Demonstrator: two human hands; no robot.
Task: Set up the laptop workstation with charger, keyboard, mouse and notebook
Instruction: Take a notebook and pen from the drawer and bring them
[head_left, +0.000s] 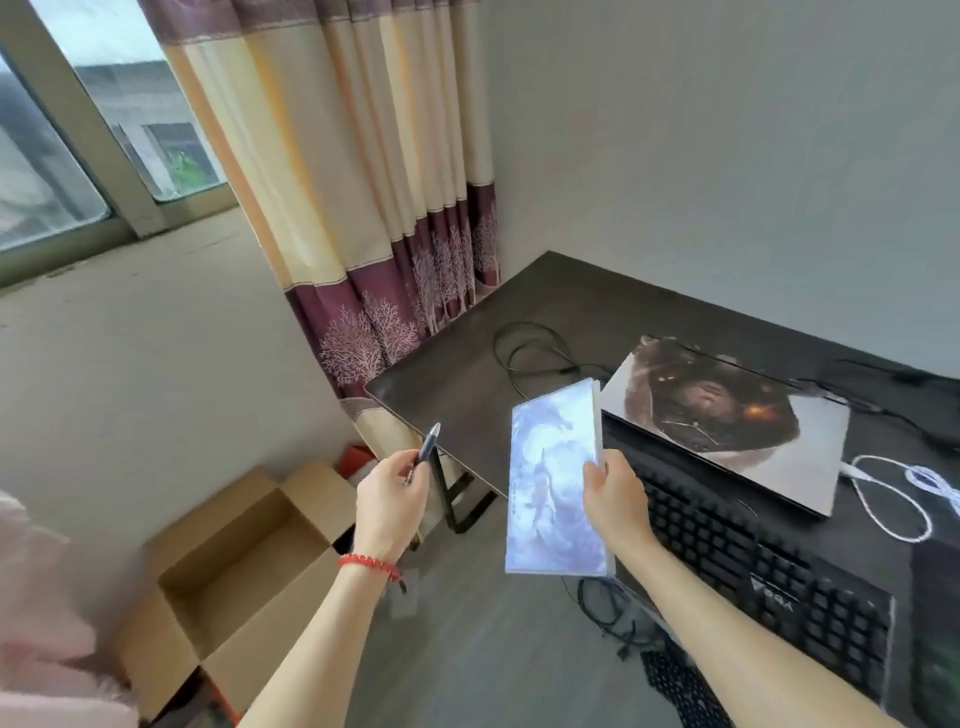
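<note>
My right hand (615, 501) grips a pale blue-white notebook (553, 483) by its right edge and holds it upright above the desk's near-left corner. A dark pen (428, 447) is pinched in my left hand (392, 501), out over the floor to the left of the desk. A closed laptop (727, 421) with a picture on its lid lies on the dark desk (467, 395). In front of the laptop lies a black keyboard (753, 587). A black cable (535, 353) coils at the laptop's left, and a white cable (893, 493) loops at its right.
An open cardboard box (234, 582) stands on the floor at the lower left. A striped curtain (374, 208) hangs behind the desk's left end, next to a window (78, 130). More black cable (613, 613) dangles below the desk's front edge. A dark mat (935, 623) lies at the far right.
</note>
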